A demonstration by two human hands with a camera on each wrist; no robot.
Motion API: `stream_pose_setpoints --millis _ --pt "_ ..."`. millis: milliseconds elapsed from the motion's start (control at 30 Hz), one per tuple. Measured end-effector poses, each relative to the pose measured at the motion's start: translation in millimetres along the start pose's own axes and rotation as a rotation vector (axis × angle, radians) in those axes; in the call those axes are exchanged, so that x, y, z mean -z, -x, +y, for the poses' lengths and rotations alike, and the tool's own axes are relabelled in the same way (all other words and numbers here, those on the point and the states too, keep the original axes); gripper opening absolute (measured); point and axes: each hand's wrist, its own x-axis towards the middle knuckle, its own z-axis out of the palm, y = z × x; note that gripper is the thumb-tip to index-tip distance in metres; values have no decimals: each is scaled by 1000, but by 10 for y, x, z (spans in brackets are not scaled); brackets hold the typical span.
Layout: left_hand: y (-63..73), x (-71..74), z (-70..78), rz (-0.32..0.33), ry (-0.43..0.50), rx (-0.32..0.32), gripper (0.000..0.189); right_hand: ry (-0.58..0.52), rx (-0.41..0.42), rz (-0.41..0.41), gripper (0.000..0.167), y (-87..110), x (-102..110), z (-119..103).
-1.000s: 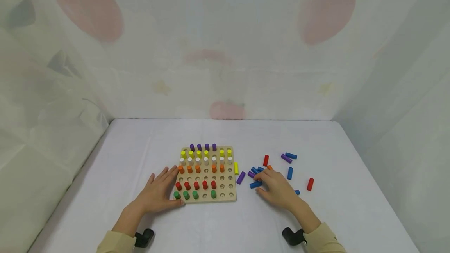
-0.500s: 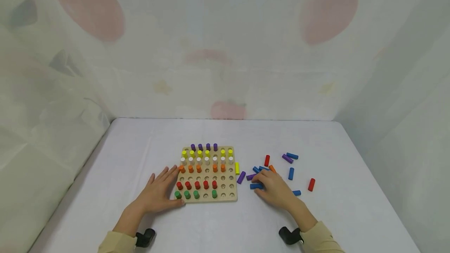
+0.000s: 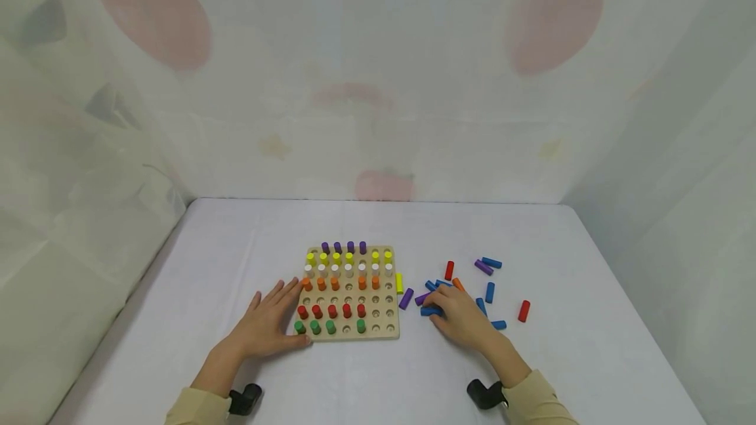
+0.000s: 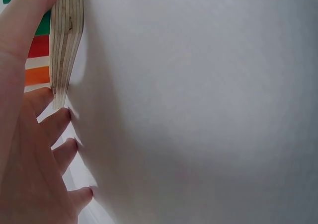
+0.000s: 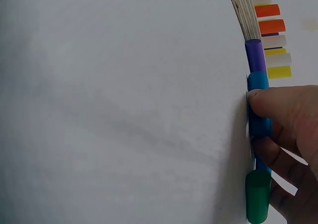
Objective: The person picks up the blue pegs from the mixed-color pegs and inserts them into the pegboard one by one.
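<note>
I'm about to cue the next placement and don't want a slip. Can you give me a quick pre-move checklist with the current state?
1. Board steadied: ok, left hand rests against its left edge.
2. Right hand at a blue peg: ok, its thumb overlaps the peg in the right wrist view.
3. Peg firmly gripped: cannot tell.
4. Free holes between the orange pegs and red pegs: ok, that row is bare.
5. Orange row full: not ok, it has gaps.
6. Loose yellow peg in a hole: not ok, it lies beside the board.
</note>
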Motion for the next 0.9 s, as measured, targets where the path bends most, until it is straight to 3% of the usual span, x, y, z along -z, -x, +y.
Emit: stream_pose_setpoints --millis 367,700,900 --pt "-12 -10 -11 0 -7 1 107 -25 -10 -6 20 -4 5 1" --pt "-11 -16 -4 7 -6 3 106 -40 56 64 23 -68 39 -35" --pt "-3 -11 -1 10 -8 1 106 -81 54 78 24 -128 72 -108"
